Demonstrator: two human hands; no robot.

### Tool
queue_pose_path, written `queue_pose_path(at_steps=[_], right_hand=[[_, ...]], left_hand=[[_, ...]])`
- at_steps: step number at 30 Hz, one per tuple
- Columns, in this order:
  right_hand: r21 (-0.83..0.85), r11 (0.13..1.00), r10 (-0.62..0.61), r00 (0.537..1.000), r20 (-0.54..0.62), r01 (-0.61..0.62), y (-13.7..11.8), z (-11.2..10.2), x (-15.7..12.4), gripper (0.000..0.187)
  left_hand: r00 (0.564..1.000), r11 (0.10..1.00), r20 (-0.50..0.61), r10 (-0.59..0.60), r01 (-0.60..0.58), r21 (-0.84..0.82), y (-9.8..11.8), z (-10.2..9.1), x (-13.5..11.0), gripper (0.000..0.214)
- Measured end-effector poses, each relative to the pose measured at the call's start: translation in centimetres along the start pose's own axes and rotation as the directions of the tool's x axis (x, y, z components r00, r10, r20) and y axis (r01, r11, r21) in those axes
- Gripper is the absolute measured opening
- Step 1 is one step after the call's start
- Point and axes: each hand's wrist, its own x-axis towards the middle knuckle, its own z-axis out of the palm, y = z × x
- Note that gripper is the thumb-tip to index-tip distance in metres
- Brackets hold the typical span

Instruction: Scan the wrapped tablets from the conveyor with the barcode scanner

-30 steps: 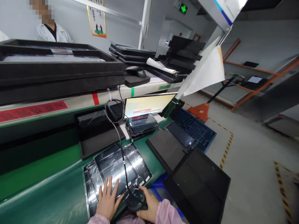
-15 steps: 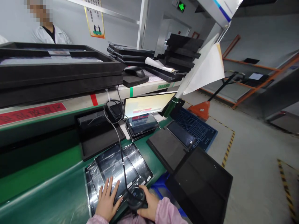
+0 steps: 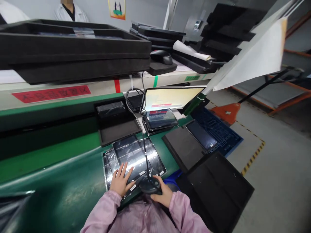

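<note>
Your left hand (image 3: 120, 182) lies flat on the tablets (image 3: 134, 157) on the table (image 3: 55, 181); your right hand (image 3: 163, 194), just beside it, holds the scanner (image 3: 149, 185). Behind them stands the monitor (image 3: 171, 98), trays (image 3: 73, 45) on the shelf above.

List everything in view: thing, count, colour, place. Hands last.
wrapped panels: a stack, black, glossy, on green belt
scanner: one, black, at the stack's near edge
cable: one, black, from scanner up to the shelf
monitor: one, lit, behind the stack
foam trays: several, black, on upper shelf
mouse: one, black, on upper shelf
paper sheet: one, white, hanging at right
pallet: one, blue, on floor
person in white coat: one, far left
left hand: flat on top panel
right hand: holding scanner
</note>
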Motion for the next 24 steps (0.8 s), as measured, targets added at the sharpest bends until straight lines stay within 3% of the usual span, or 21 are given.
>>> queue_pose_path(at_steps=[6,16,24], right_hand=[[-0.014,1.000,0.002,1.000,0.029,-0.002,-0.13,0.52,0.23,0.072],[-0.041,0.999,-0.014,0.998,0.062,0.017,-0.43,0.62,0.44,0.074],[0.009,0.994,-0.112,0.986,0.124,0.112,-0.38,0.31,0.42,0.073]], left_hand=[[0.999,1.000,-0.030,-0.029,0.029,0.005,-0.15,-0.06,0.06,0.042],[0.998,0.999,-0.055,-0.043,0.043,0.004,-0.10,-0.39,0.18,0.041],[0.994,0.999,-0.101,-0.043,0.039,-0.037,-0.16,-0.35,0.20,0.039]])
